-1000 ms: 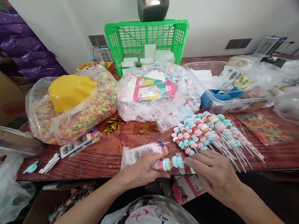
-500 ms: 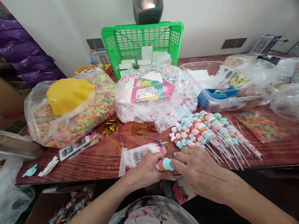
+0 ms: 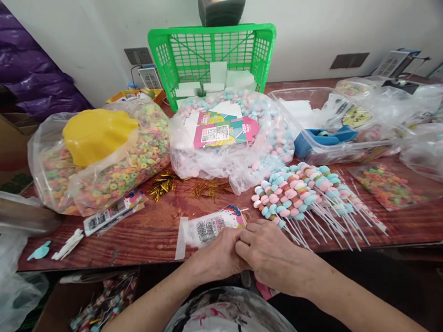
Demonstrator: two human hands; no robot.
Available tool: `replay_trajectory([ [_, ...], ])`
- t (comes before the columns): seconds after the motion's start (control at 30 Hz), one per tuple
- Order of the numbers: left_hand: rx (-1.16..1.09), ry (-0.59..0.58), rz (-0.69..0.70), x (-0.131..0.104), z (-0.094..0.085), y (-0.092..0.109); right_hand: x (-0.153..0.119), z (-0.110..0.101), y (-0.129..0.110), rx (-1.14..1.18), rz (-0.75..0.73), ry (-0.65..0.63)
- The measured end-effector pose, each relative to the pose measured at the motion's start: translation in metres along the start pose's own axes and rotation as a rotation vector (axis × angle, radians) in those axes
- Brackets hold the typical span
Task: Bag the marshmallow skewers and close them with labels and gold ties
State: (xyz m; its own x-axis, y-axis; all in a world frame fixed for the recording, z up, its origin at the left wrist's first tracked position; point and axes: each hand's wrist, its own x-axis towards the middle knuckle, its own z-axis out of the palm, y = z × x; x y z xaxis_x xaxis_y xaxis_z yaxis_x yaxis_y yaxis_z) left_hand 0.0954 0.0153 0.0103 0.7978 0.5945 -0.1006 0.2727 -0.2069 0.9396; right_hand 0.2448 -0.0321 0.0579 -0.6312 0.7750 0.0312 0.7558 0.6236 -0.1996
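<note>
Lying near right hand (image 3: 276, 258), pink-and-blue candy skewers (image 3: 289, 195), white sticks (image 3: 325, 229)

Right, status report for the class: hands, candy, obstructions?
Left hand and right hand together, grip hidden. Candy skewers piled right. Printed bags close beyond left hand.

Candy-packing workshop: bulk candy bags (image 3: 121, 165), green crate (image 3: 213, 34), labels (image 3: 207, 227)

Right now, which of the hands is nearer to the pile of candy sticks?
Right. The right hand is close to the near left edge of the candy sticks; the left hand is farther left, beside the printed packets.
</note>
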Motion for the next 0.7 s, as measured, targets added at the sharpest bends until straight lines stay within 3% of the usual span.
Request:
replay_trajectory([
  [0.17,-0.465,0.028,-0.078,-0.010,-0.014,0.005,-0.007,-0.020,0.020,0.044,0.117,0.177],
  [0.27,-0.748,-0.008,-0.217,-0.017,-0.019,0.005,-0.016,-0.026,0.031,0.083,0.071,0.241],
  [0.37,-0.851,0.125,-0.311,-0.016,-0.014,0.002,-0.016,-0.020,0.030,0.107,0.045,0.218],
  [0.5,-0.845,0.331,-0.233,-0.005,-0.004,0.001,-0.001,-0.003,0.022,0.042,0.097,0.208],
  [0.6,-0.831,0.456,-0.152,-0.001,-0.006,0.002,0.011,0.007,0.017,0.098,0.111,0.383],
  [0.7,-0.834,0.609,-0.109,-0.001,-0.013,0.002,0.013,0.015,0.012,0.474,0.249,0.714],
])
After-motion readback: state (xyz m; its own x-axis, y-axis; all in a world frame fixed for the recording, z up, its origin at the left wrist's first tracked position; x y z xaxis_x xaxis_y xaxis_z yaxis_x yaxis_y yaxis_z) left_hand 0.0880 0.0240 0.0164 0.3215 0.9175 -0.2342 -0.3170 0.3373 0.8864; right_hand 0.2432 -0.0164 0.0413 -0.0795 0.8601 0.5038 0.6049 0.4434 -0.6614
